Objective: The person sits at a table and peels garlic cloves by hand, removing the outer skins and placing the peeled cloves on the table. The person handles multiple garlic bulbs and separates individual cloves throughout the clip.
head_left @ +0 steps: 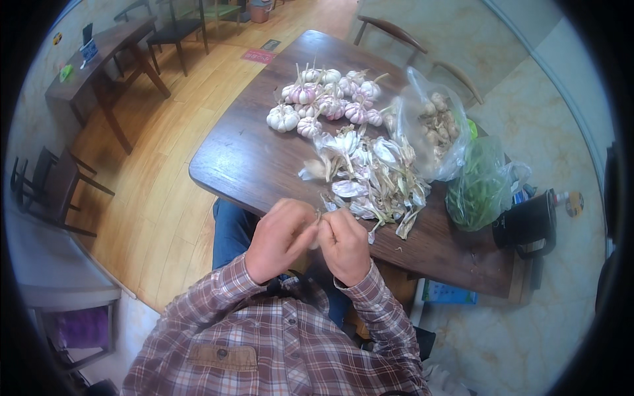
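Observation:
My left hand [284, 232] and my right hand [343, 245] meet just off the table's near edge, above my lap. Both are closed, fingertips together, around a garlic bulb [318, 216]; only a bit of it shows, the rest is hidden by the fingers. Beyond my right hand spreads a heap of dry garlic skins and stalks [373, 175]. Behind that heap sit several cleaned white and purple garlic bulbs [330, 99]. To their right, a clear plastic bag [415, 99] holds several brownish, uncleaned bulbs [439, 129].
The dark wooden table [231, 158] has rounded corners. At its right stand a green-tinted bag of vegetables [477, 195] and a black jug [526, 223]. Wooden chairs [393, 33] stand behind it. Another table [109, 49] and dark chairs are off to the left.

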A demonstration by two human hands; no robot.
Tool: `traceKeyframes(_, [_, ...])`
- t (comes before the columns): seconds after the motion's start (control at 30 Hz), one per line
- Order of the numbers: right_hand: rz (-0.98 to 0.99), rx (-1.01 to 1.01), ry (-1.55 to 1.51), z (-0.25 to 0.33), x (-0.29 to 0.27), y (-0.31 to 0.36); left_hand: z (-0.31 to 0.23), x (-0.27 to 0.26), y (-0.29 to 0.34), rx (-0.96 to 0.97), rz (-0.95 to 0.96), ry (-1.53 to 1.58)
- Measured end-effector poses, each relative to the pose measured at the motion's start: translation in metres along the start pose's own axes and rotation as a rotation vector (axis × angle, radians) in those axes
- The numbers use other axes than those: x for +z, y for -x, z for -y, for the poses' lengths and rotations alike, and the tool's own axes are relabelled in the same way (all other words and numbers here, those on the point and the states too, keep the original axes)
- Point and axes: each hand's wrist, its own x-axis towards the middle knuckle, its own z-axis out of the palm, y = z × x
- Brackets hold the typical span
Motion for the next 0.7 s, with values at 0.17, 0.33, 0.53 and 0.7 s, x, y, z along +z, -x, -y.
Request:
traceKeyframes(0.17, [0.027, -0.067, 0.070, 0.000, -0.002, -0.001, 0.003, 0.002, 0.001, 0.018, 0.008, 0.038])
traceKeyframes(0.33, [0.002, -0.030, -0.020, -0.003, -0.003, 0.001, -0.002, -0.003, 0.000, -0.045, 0.074, 0.127])
traceKeyframes(0.53, [-0.051, 0.077, -0.100, 0.009, -0.006, -0.002, -0.001, -0.008, -0.005, 0.021, 0.114, 0.071])
traceKeyframes(0.7, [0.010, -0.072, 0.089, 0.000, -0.006, -0.001, -0.006, -0.003, -0.008, 0.082, 0.040, -0.009])
